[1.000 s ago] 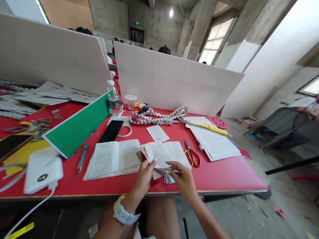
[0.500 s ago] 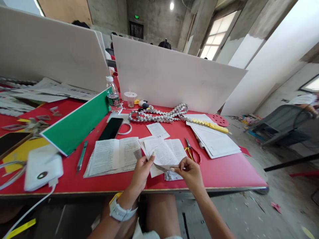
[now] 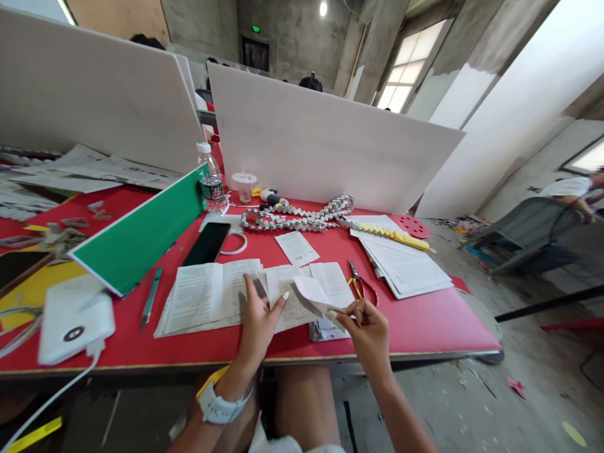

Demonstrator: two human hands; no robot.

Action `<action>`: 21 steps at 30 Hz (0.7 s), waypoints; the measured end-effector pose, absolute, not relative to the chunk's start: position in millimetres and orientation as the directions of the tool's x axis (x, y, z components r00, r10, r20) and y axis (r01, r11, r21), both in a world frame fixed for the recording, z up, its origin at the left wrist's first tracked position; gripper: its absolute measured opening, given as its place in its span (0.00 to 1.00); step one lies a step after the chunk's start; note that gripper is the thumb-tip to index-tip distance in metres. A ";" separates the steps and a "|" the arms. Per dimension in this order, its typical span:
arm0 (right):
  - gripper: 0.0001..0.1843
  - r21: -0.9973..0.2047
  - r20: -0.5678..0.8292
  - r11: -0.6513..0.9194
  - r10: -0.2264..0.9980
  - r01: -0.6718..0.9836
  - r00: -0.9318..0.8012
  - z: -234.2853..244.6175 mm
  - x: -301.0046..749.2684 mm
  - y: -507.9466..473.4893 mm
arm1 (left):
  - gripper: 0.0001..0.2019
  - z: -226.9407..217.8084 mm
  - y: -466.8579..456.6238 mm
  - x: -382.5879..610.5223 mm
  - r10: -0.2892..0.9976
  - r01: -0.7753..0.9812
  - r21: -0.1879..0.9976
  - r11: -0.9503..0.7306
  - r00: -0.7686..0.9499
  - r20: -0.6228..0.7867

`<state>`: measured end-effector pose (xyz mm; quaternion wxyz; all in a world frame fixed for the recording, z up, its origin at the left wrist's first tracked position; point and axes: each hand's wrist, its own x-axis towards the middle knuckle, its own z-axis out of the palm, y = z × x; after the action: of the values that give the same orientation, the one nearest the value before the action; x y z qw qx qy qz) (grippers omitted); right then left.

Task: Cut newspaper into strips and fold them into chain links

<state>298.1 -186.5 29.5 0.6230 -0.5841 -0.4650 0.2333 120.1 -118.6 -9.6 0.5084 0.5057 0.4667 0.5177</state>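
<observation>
My right hand (image 3: 367,328) pinches the edge of a small printed paper sheet (image 3: 313,290), which curls up off the table. My left hand (image 3: 260,318) has its thumb and index finger spread apart, over the edges of other printed sheets (image 3: 289,308); whether it touches them I cannot tell. To its left lies a stack of printed pages (image 3: 195,299). A small folded wad of paper (image 3: 325,330) rests under the raised sheet, near the table's front edge. Scissors (image 3: 359,282) with yellow and red handles lie just beyond my right hand.
On the red table (image 3: 438,324) are a folded-paper chain (image 3: 302,220), a paper pile (image 3: 410,267), a phone (image 3: 207,244), a tape roll (image 3: 234,244), a cutter knife (image 3: 151,296), a bottle (image 3: 212,182) and a power bank (image 3: 78,321). White boards (image 3: 330,138) stand behind.
My left hand has let go of the small sheet and opened, moving left. My right hand has drawn the sheet slightly right, and its far end now curls up.
</observation>
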 end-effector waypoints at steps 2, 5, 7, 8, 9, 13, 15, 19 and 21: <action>0.25 -0.908 0.398 0.258 0.779 0.330 0.485 28.7 295.0 -191.1 | 0.28 -7.4 -118.1 115.7 0.998 0.009 1.000 -0.010 0.065 0.010; 0.21 -0.804 0.563 0.375 0.728 0.461 0.391 25.0 284.9 -200.1 | 0.20 1.1 -122.3 115.6 0.982 0.094 0.995 0.038 0.179 -0.054; 0.18 -0.704 0.657 0.467 0.715 0.534 0.240 22.1 276.5 -205.2 | 0.21 7.3 -127.5 120.1 0.968 0.079 0.995 0.056 0.239 -0.074; 0.17 -0.658 0.683 0.502 0.712 0.561 0.163 20.9 272.8 -207.0 | 0.22 9.9 -130.0 122.8 0.961 0.056 0.996 0.062 0.268 -0.075; 0.17 -0.617 0.699 0.527 0.709 0.584 0.099 20.1 269.7 -208.1 | 0.22 11.8 -132.1 125.4 0.954 0.030 0.997 0.067 0.292 -0.072; 0.16 -0.521 0.731 0.557 0.682 0.647 0.002 19.7 265.8 -207.9 | 0.22 14.1 -134.8 129.4 0.930 -0.060 0.991 0.122 0.355 -0.093; 0.15 -0.510 0.742 0.560 0.671 0.653 0.003 20.2 268.0 -206.6 | 0.22 13.7 -134.3 127.6 0.928 -0.075 0.986 0.149 0.355 -0.113; 0.13 -0.592 0.739 0.471 0.641 0.654 0.207 24.0 276.1 -201.1 | 0.21 13.5 -136.8 121.6 0.939 0.002 0.998 0.065 0.338 -0.062; 0.13 -0.700 0.684 0.361 0.588 0.616 0.433 29.7 280.2 -196.1 | 0.22 13.4 -141.1 119.8 0.950 0.097 0.994 -0.045 0.313 0.013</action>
<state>280.2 -196.1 29.7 0.6301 -0.5651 -0.5325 -0.0113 119.8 -141.1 13.4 0.5387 0.6050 0.4325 0.3958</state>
